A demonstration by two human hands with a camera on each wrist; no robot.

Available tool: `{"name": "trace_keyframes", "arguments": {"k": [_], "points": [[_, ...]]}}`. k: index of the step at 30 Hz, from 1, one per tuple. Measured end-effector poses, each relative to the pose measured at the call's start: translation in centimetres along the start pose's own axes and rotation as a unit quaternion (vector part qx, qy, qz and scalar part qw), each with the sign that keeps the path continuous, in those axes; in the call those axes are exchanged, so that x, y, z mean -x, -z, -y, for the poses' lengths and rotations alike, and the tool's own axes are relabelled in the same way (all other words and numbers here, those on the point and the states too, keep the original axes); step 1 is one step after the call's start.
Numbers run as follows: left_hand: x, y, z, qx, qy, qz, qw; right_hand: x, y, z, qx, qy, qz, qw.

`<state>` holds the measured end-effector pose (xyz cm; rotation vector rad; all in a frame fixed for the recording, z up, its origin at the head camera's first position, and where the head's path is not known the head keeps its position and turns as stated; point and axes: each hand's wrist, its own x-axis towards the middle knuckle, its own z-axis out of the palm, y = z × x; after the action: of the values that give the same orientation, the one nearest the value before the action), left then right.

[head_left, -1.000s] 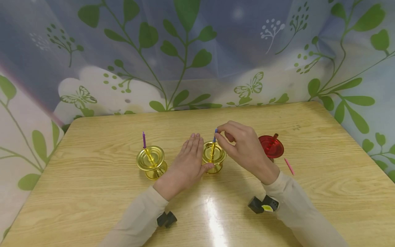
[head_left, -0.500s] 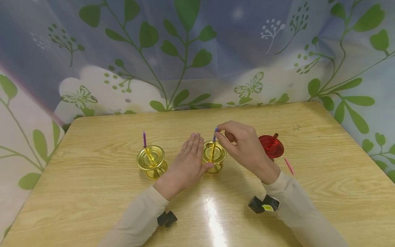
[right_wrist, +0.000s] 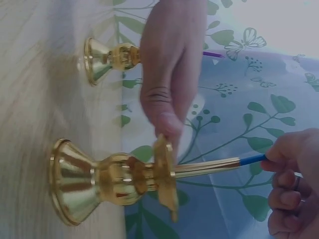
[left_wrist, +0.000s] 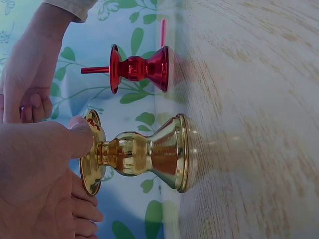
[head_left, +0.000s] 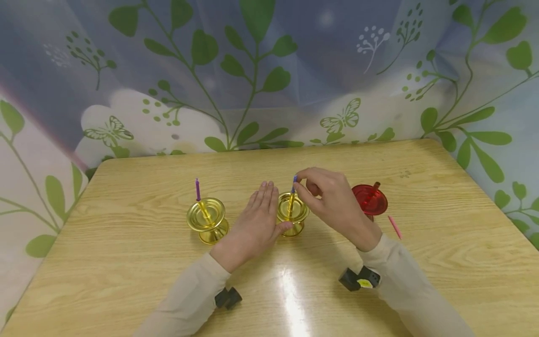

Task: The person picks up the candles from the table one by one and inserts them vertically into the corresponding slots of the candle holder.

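My right hand (head_left: 330, 199) pinches the top of a thin blue candle (right_wrist: 251, 160) between thumb and forefinger. The candle's lower end meets the top of the tall tube on a gold candlestick (left_wrist: 127, 152), which stands upright on the table. Along the left side of that candlestick's dish lies my left hand (head_left: 254, 222), fingers straight and together, its thumb touching the near rim. A second gold candlestick (head_left: 206, 217) with a purple candle (head_left: 198, 191) upright in it stands left of my left hand. To the right, partly behind my right hand, is a red candlestick (left_wrist: 134, 68).
A pink candle (head_left: 395, 227) lies on the wooden table (head_left: 147, 281) right of the red candlestick, whose tube holds no candle. Behind the table's far edge hangs a leaf-patterned cloth (head_left: 269, 117).
The right hand shifts only very slightly at the blue candle, fingertips staying on its top. The left hand and the candlesticks hold their places.
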<state>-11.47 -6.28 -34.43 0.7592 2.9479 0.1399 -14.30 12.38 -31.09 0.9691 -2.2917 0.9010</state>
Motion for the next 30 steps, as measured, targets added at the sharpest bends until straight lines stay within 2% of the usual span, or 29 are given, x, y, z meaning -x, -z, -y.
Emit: {"name": "trace_keyframes", "arguments": {"k": [7,13,21,27,30], "points": [[-0.1,0.1,-0.1,-0.003,-0.007,-0.007,0.9999,0.5,0.7,0.0,0.006,-0.017,0.004,1.000],[0.4,0.0,-0.4,-0.036,-0.016,-0.027,0.9989,2.0,2.2,0.1,0.021,-0.027,0.009,0.999],[2.4,-0.7,-2.2,-0.088,-0.030,-0.035,0.9950,5.4,5.0,-1.0,0.062,0.003,-0.010,0.998],[3.4,-0.7,-3.6,-0.106,-0.025,-0.027,0.9937,7.9,7.0,-2.2,0.100,-0.028,0.001,0.995],[3.9,-0.6,-4.3,-0.111,-0.037,-0.045,0.9921,8.9,7.8,-3.0,0.114,-0.043,0.004,0.993]]}}
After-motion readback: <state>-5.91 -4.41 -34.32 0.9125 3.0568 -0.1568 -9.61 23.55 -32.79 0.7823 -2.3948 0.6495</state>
